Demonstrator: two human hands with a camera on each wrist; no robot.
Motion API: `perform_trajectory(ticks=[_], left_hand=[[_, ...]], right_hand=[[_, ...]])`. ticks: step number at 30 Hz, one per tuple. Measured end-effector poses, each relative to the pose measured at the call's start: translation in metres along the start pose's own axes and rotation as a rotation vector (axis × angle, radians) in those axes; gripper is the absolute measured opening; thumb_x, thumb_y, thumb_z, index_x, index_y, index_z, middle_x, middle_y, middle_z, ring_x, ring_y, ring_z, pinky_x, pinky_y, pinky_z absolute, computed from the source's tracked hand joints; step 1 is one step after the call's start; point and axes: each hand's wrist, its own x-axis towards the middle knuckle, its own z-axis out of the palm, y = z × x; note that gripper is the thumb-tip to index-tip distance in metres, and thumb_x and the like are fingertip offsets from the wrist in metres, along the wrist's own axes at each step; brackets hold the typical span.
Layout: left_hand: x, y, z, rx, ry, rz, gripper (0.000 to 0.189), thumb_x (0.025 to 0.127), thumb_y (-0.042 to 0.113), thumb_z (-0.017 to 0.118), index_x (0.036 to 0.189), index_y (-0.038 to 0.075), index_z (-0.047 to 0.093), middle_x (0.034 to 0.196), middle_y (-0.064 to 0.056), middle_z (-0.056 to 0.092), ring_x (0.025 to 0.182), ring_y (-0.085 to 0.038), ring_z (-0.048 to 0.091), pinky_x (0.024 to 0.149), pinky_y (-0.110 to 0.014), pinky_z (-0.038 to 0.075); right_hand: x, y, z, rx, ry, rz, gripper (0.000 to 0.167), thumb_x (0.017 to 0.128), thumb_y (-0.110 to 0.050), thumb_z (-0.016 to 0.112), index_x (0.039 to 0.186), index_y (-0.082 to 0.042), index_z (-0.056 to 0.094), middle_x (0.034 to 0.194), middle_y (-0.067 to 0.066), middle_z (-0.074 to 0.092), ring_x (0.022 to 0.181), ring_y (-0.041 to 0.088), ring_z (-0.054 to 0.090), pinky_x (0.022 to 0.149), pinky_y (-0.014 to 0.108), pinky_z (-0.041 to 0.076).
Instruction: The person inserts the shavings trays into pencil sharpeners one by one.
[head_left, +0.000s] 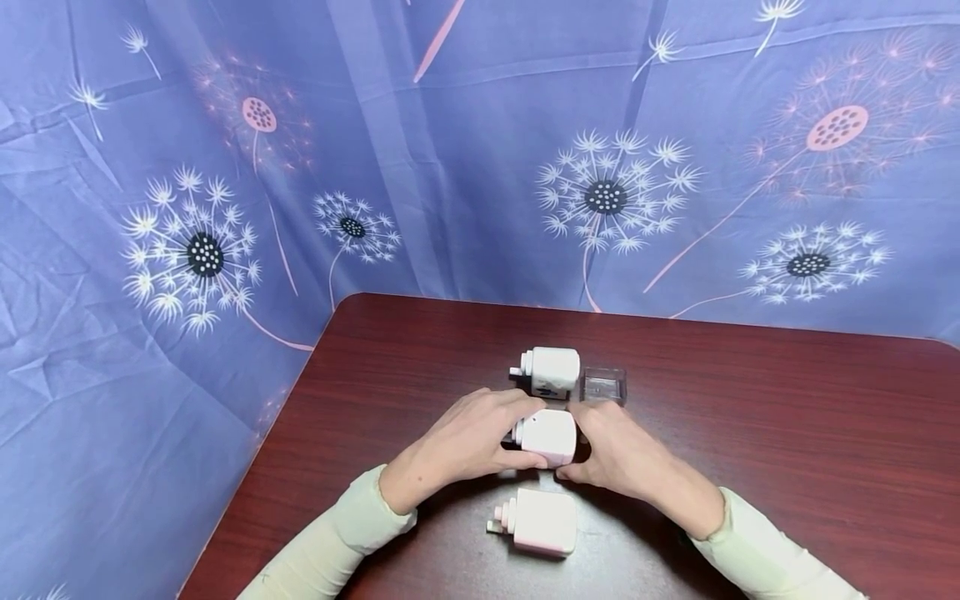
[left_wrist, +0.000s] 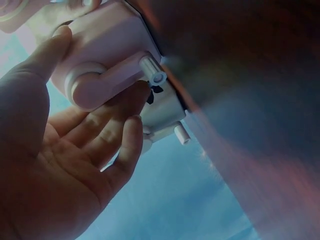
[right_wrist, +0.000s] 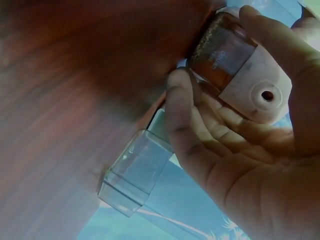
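Observation:
Both hands are at the middle one of three crank pencil sharpeners. My left hand (head_left: 472, 437) grips this white and pale pink pencil sharpener (head_left: 550, 436) at its crank end, thumb on the near side. In the left wrist view its crank (left_wrist: 112, 80) hangs beside my fingers. My right hand (head_left: 618, 446) holds the opposite end between thumb and fingers. The right wrist view shows the pencil hole (right_wrist: 268, 95) and a see-through shavings drawer (right_wrist: 222, 52) with specks inside.
Behind stands a white sharpener (head_left: 556, 371) with a dark print. A clear, empty plastic drawer (head_left: 603, 385) lies to its right. Nearer the body is another pale sharpener (head_left: 545, 522), its crank to the left. All are on a dark red wooden table (head_left: 787, 433) backed by blue dandelion-print cloth (head_left: 480, 167).

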Motion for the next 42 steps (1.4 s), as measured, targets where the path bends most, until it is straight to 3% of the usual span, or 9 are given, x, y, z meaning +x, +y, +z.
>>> perform_trajectory(ticks=[7, 12, 15, 20, 24, 28, 30, 36, 42], left_hand=[[0.001, -0.002, 0.001, -0.017, -0.034, -0.008, 0.068, 0.092, 0.067, 0.072, 0.144, 0.023, 0.062, 0.134, 0.009, 0.068, 0.116, -0.006, 0.064, 0.096, -0.036, 0.053], [0.003, -0.007, -0.008, -0.047, -0.029, -0.016, 0.072, 0.095, 0.068, 0.067, 0.149, 0.020, 0.060, 0.139, 0.005, 0.068, 0.119, -0.011, 0.067, 0.098, -0.036, 0.055], [0.004, -0.013, -0.015, -0.088, 0.015, -0.037, 0.064, 0.097, 0.061, 0.069, 0.146, 0.019, 0.063, 0.132, 0.005, 0.071, 0.113, -0.009, 0.070, 0.095, -0.035, 0.057], [0.005, -0.026, -0.020, -0.162, 0.109, -0.075, 0.053, 0.096, 0.051, 0.076, 0.137, 0.017, 0.068, 0.119, 0.006, 0.073, 0.105, -0.008, 0.072, 0.089, -0.032, 0.058], [0.009, -0.035, -0.021, -0.207, 0.168, -0.093, 0.047, 0.095, 0.046, 0.079, 0.131, 0.016, 0.071, 0.115, 0.002, 0.074, 0.102, -0.011, 0.073, 0.087, -0.031, 0.057], [0.016, -0.043, -0.020, -0.237, 0.220, -0.100, 0.043, 0.094, 0.042, 0.082, 0.128, 0.017, 0.072, 0.113, 0.002, 0.073, 0.104, -0.012, 0.071, 0.090, -0.031, 0.057], [0.021, -0.047, -0.019, -0.230, 0.239, -0.092, 0.044, 0.093, 0.041, 0.083, 0.128, 0.016, 0.072, 0.115, 0.002, 0.072, 0.107, -0.012, 0.069, 0.093, -0.032, 0.055], [0.035, -0.054, -0.014, -0.176, 0.185, -0.134, 0.063, 0.092, 0.048, 0.082, 0.145, 0.018, 0.064, 0.134, 0.006, 0.066, 0.125, -0.012, 0.062, 0.104, -0.035, 0.051], [0.047, -0.056, -0.006, -0.174, 0.099, -0.157, 0.070, 0.098, 0.050, 0.074, 0.157, 0.020, 0.053, 0.149, 0.004, 0.061, 0.137, -0.013, 0.057, 0.112, -0.037, 0.047]], right_hand=[[-0.003, 0.007, -0.013, 0.066, -0.053, -0.028, 0.048, 0.071, -0.028, 0.100, 0.102, -0.010, 0.069, 0.087, -0.007, 0.069, 0.080, 0.012, 0.068, 0.070, 0.029, 0.058], [-0.006, 0.019, -0.038, 0.085, -0.039, -0.056, 0.056, 0.078, -0.037, 0.096, 0.118, -0.005, 0.073, 0.101, 0.000, 0.077, 0.091, 0.016, 0.073, 0.081, 0.036, 0.062], [-0.006, 0.031, -0.053, 0.076, 0.033, -0.054, 0.060, 0.080, -0.037, 0.094, 0.123, -0.002, 0.072, 0.105, 0.004, 0.077, 0.094, 0.018, 0.074, 0.083, 0.040, 0.063], [-0.002, 0.054, -0.068, 0.065, 0.134, -0.019, 0.059, 0.080, -0.034, 0.095, 0.124, -0.003, 0.069, 0.097, 0.000, 0.074, 0.088, 0.016, 0.072, 0.076, 0.036, 0.062], [0.002, 0.068, -0.070, 0.000, 0.191, -0.068, 0.061, 0.076, -0.032, 0.098, 0.122, -0.004, 0.069, 0.094, -0.002, 0.071, 0.084, 0.012, 0.068, 0.074, 0.035, 0.060], [0.006, 0.080, -0.069, -0.064, 0.207, -0.105, 0.065, 0.070, -0.031, 0.101, 0.121, -0.003, 0.070, 0.093, 0.000, 0.069, 0.082, 0.015, 0.066, 0.073, 0.037, 0.057], [0.007, 0.084, -0.069, -0.077, 0.172, -0.081, 0.067, 0.069, -0.031, 0.101, 0.121, -0.002, 0.070, 0.093, 0.002, 0.069, 0.083, 0.017, 0.067, 0.075, 0.040, 0.056], [0.011, 0.090, -0.065, -0.050, 0.041, 0.000, 0.069, 0.070, -0.031, 0.101, 0.123, -0.001, 0.070, 0.090, 0.000, 0.069, 0.083, 0.018, 0.066, 0.078, 0.041, 0.055], [0.014, 0.093, -0.060, -0.013, 0.017, 0.004, 0.064, 0.070, -0.029, 0.101, 0.118, -0.001, 0.071, 0.085, -0.002, 0.069, 0.078, 0.015, 0.066, 0.074, 0.035, 0.056]])
